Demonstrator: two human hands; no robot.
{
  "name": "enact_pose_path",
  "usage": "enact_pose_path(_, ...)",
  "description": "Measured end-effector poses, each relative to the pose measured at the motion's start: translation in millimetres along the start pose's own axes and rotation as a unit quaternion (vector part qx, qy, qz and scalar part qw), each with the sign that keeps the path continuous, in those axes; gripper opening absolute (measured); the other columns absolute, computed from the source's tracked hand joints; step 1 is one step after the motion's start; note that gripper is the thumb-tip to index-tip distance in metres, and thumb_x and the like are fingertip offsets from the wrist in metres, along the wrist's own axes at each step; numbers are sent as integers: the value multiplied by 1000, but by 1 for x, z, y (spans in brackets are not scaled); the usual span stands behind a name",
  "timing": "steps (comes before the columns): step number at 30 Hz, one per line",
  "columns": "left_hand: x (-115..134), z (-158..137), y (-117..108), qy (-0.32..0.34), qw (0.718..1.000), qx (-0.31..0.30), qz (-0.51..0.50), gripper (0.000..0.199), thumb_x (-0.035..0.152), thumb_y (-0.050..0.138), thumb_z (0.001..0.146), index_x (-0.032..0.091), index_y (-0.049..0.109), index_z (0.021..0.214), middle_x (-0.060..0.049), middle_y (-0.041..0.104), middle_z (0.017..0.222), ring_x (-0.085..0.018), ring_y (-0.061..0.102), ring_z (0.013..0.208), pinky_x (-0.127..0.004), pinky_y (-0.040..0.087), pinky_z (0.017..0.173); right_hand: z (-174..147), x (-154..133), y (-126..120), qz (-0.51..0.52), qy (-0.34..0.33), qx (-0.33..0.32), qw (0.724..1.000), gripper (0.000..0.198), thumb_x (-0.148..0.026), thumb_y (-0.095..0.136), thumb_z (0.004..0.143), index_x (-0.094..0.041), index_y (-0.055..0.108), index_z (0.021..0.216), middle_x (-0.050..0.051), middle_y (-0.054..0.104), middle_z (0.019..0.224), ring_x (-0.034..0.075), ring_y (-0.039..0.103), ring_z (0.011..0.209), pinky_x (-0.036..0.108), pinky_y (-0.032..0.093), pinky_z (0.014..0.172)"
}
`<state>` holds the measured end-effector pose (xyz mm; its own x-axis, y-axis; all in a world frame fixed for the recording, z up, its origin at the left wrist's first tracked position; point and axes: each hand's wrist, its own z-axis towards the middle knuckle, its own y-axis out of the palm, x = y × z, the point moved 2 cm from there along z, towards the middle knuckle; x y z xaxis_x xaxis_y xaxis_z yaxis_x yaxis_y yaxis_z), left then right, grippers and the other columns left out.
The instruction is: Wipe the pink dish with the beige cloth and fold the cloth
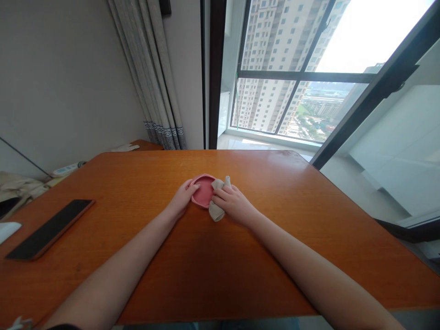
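My left grip (182, 197) pinches the left rim of the shallow pink dish (202, 192), thumb inside, while my right grip (235, 204), curled closed on a bunched beige cloth (216, 212), sits opposite, the cloth running near-to-far along the dish's right edge.

A shallow pink dish (202, 192) is at the middle of the wooden table (282, 192), its hollow in view and its raised rim slightly angular (whether its base touches the wood, I cannot tell). A crumpled, pale beige cloth (216, 212) is bunched against the dish's right side, hiding part of the rim, with one fold sticking up and another drooping toward the near edge.
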<state>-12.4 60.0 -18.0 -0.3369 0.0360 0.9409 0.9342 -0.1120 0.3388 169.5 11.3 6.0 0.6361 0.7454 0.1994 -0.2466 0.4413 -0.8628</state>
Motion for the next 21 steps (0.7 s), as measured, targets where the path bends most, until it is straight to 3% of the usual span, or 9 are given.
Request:
enact_pose_path(5,-9,-10,15,7,996,68,-54,24,28,68,68,15,56,83,0,60,76,-10,55,69,-22,45,67,8,-26,-1,10,43,3,999,27,-19,41,90,-16,53,114,10,56,106,21,45,89,37,39,79)
enact_pose_path(9,-7,-12,17,-27,999,21,-39,39,28,71,65,18,51,97,1,59,85,-10,56,73,-24,47,69,7,-16,3,-38,85,5,996,19,-18,41,91,-18,60,90,7,58,87,20,44,81,37,39,76)
enact_pose_path(12,-3,-7,5,-71,995,-26,57,50,33,71,66,20,48,109,-2,61,88,-13,58,72,-28,48,69,3,-2,2,-39,17,-2,999,21,-19,41,92,-19,59,82,4,58,85,18,44,81,38,38,83)
enact_pose_path(15,-1,-1,-5,-49,990,-53,125,51,34,71,66,17,52,110,-7,63,97,-18,60,83,-31,47,76,1,4,-1,-32,-28,-13,999,22,-18,41,91,-20,61,83,4,60,88,18,45,82,39,37,88)
enact_pose_path(18,-2,0,-4,4,991,-31,131,44,32,69,66,14,57,105,-9,64,100,-20,59,90,-31,46,80,3,-4,-6,-14,-13,-13,1000,23,-17,39,91,-19,62,94,7,61,97,19,48,84,42,36,91)
enact_pose_path(21,-2,-3,1,34,996,8,82,39,29,68,67,14,59,101,-5,65,94,-17,60,86,-27,47,78,3,-18,-9,46,-20,-5,999,37,-15,38,89,-17,51,123,10,58,118,21,52,95,41,37,93)
